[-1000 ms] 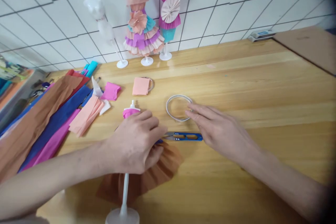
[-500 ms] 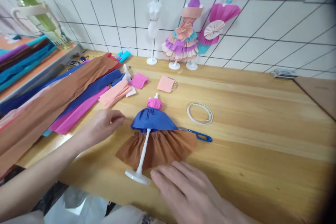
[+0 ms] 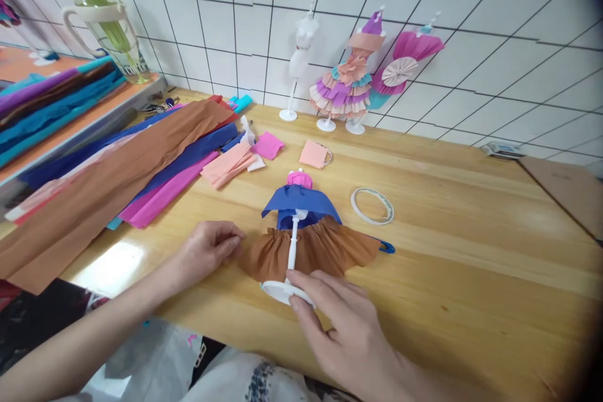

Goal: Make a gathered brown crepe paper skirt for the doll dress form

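A small mannequin lies on its back on the wooden table, wearing a pink top, a blue skirt and a brown crepe-paper skirt. My right hand touches its round white base with thumb and fingertips pinched on the rim. Left of the brown skirt's edge, my left hand rests on the table with fingers curled together. A tape ring lies to the right of the mannequin. Blue snips poke out from under the skirt.
Long crepe-paper strips in brown, blue and pink cover the left of the table. Small pink and peach paper pieces lie behind the mannequin. One bare and two dressed mannequins stand at the tiled wall. A bottle stands on a left shelf.
My right hand moved up to the mannequin's base and took hold of its rim. The mannequin shifted, its skirt now covering most of the snips. My left hand drew closer to the skirt.
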A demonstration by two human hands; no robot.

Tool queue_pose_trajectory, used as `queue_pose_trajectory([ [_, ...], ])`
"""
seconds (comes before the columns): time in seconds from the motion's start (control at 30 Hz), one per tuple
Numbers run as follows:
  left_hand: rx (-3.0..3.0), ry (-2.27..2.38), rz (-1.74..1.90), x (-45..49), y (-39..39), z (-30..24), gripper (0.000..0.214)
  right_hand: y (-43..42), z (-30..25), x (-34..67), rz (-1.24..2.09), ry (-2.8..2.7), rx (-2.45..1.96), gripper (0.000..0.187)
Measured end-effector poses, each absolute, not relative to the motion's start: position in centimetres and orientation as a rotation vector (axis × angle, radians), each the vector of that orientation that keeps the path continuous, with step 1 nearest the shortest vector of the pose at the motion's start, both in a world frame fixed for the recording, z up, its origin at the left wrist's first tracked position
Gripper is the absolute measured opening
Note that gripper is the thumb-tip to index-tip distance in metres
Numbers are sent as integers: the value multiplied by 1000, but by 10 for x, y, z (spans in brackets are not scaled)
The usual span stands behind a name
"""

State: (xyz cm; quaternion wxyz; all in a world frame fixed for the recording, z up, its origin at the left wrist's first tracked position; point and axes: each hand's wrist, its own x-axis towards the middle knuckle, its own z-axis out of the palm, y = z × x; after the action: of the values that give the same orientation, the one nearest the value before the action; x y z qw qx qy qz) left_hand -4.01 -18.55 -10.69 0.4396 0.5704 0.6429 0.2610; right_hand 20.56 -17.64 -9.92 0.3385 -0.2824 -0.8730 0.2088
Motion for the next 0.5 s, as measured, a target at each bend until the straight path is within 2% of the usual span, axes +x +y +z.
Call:
queue_pose_trajectory([
  [0.13,1690,1645,600,-37,-187,-102,30,-174,-86,203,620,-2125,-804,22],
  [0.3,1545,1717,514,-26,-175,-103,51,-174,-84,202,578,-2104,-842,19],
  [0.33,1543,1711,493,-23,-173,-104,50,-174,-85,202,583,-2099,-842,20],
  [0.43,1580,1692,492,-13,-170,-107,25,-175,-86,201,597,-2087,-850,20],
  [0.5,1505,1642,564,-5,-170,-108,21,-175,-86,200,601,-2074,-855,20],
])
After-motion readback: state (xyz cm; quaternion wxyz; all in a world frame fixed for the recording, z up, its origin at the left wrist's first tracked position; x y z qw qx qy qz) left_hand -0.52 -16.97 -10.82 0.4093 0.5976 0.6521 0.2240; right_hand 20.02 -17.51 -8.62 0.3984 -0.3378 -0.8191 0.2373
